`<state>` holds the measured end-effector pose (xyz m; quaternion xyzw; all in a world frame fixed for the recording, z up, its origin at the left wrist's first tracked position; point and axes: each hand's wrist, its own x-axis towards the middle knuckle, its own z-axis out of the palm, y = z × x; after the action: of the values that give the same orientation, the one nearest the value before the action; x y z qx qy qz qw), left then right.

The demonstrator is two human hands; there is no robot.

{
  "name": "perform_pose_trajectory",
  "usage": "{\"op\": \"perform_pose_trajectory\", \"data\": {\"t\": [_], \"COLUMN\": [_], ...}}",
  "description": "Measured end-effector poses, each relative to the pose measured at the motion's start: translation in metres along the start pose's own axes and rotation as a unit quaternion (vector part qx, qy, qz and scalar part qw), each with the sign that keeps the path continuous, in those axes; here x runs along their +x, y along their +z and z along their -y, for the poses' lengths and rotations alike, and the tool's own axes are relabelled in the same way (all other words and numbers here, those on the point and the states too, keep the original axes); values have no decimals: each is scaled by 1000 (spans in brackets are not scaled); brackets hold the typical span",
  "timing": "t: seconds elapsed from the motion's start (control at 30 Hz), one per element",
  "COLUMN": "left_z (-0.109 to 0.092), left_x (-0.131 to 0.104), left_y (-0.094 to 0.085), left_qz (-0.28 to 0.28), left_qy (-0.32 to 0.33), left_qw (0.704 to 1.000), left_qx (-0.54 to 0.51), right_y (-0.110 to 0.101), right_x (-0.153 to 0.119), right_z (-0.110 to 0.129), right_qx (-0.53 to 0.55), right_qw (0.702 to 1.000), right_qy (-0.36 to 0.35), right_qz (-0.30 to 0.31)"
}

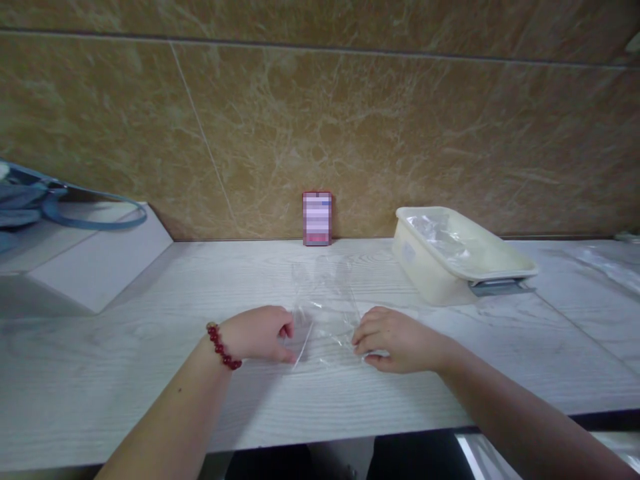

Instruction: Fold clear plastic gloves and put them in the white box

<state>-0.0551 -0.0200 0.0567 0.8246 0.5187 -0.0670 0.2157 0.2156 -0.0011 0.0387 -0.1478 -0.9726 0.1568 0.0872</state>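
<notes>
A clear plastic bag (327,320) lies on the pale wood-grain table between my two hands. At the bag's left edge is my left hand (267,333), its thumb and fingers apart and curved toward the plastic. A red bead bracelet (223,347) circles the left wrist. My right hand (387,339) touches the bag's right edge with bent fingers, the thumb apart below them; no object shows inside its grasp.
A phone (317,219) leans on the marbled wall. Right of it stands a cream bin (425,273) holding clear plastic. A white box (105,260) with a blue strap (95,223) is at the left. More clear plastic (613,267) lies at the far right.
</notes>
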Motion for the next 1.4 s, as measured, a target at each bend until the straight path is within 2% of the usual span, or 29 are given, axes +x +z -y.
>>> {"op": "perform_pose_trajectory", "data": {"t": [0.33,0.5,0.67,0.83,0.97,1.07,1.23,1.4], "left_z": [2,-2,-21,-46,-56,-52,-32,-22], "left_x": [1,0,-1,0,2,2,1,1], "left_y": [0,-3,-4,9,19,19,7,-6], "left_qz": [-5,-30,-77,-105,-116,-120,-120,-128], "left_qy": [-2,35,99,103,97,88,84,109], "left_qw": [1000,999,992,989,985,984,986,986], "left_qx": [-2,-25,-24,34,80,101,76,12], "right_y": [4,3,6,12,16,17,13,11], "right_x": [3,4,6,7,8,8,6,4], "right_z": [-2,-1,-3,-5,-7,-8,-7,-10], "right_qx": [34,53,62,60,86,134,193,110], "right_qw": [999,995,991,983,966,953,947,965], "right_qy": [2,28,67,137,208,233,211,189], "right_qz": [-31,-74,-97,-107,-130,-143,-144,-147]}}
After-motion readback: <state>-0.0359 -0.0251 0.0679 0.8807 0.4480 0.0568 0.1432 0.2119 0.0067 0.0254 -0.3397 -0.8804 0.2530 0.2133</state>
